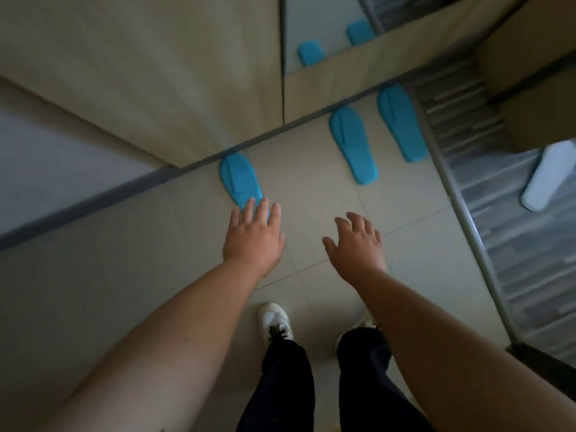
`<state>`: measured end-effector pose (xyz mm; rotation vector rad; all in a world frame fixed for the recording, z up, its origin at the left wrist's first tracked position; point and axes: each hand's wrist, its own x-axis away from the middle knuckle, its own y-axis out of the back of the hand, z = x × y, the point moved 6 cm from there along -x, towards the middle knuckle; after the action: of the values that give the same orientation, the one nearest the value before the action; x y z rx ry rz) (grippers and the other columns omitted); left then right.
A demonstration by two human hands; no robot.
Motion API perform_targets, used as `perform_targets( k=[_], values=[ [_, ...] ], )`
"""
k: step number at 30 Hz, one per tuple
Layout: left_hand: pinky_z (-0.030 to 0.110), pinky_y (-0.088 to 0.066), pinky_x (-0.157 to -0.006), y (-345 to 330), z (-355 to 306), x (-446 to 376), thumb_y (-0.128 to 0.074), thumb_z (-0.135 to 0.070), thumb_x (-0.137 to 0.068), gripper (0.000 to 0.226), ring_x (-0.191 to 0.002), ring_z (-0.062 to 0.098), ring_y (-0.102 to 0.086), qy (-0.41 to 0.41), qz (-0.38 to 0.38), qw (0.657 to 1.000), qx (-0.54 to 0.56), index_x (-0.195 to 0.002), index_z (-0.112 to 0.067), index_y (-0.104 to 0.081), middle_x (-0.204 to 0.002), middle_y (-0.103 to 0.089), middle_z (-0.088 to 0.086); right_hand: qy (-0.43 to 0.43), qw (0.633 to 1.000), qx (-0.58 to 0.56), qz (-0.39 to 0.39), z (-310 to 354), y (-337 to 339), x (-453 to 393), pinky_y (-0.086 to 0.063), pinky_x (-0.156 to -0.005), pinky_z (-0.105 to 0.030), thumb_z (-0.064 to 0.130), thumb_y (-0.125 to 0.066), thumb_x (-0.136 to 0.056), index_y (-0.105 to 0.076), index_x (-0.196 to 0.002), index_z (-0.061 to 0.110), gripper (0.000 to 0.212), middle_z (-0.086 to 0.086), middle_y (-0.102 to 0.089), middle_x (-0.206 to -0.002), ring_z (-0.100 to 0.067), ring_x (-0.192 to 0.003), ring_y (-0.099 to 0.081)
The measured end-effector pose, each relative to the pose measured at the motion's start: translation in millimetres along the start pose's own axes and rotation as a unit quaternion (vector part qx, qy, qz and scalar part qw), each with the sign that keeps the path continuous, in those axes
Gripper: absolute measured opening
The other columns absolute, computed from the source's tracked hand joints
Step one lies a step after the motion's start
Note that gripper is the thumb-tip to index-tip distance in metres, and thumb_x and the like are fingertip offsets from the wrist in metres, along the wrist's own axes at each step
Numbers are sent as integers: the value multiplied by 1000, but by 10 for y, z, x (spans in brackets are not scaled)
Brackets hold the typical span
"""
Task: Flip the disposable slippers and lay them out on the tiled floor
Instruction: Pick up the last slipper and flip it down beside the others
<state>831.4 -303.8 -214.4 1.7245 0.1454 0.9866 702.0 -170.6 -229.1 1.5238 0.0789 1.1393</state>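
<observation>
Reaching left hand [254, 236], fingers spread, over slipper [240, 179] at wall edge of floor [311, 188]; right hand [358, 241] empty, fingers loosely spread. Risk: flimsy slipper folding, shoved against skirting.

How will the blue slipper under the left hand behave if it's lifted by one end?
The blue slipper looks thin and flat against the tiled floor, so it will probably flop or bend. It seems light for its size; the left hand, open over its near end, should lift it easily. On smooth tile it may slide if pushed.
</observation>
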Motion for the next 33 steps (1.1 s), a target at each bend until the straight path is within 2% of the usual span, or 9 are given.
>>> perform_targets(
  k=[10,19,26,33],
  values=[
    [49,-13,-119,-42,-1396,-255,-33,-42,-98,62,-148,30,-16,-72,30,996,-38,-151,-13,-19,-160,-21,8,-89,995,-48,0,-1362,24,165,-20,-118,-43,48,-38,-98,-36,-146,17,57,-8,-30,-155,-28,-145,-22],
    [48,-12,-120,97,-3078,-444,-33,-44,-97,62,-148,28,-17,-145,37,985,-83,-150,-13,-21,-159,-24,7,-162,977,-136,-29,-2891,265,488,-19,-117,-42,47,-42,-97,-33,-146,17,59,-9,-30,-156,-28,-145,-23],
    [48,-11,-120,108,-4538,-555,-33,-45,-97,64,-148,27,-17,-225,37,964,-135,-151,-14,-19,-159,-24,7,-222,960,-162,-57,-4218,377,711,-24,-113,-42,48,-45,-95,-39,-141,17,56,-9,-37,-151,-29,-141,-30],
    [47,-9,-121,151,-5523,-789,-34,-45,-97,65,-149,27,-15,-279,32,948,-150,-152,-14,-16,-161,-21,7,-283,934,-205,-75,-5016,407,813,-23,-115,-43,49,-44,-95,-37,-143,18,57,-7,-37,-152,-28,-142,-28]
  ],
)
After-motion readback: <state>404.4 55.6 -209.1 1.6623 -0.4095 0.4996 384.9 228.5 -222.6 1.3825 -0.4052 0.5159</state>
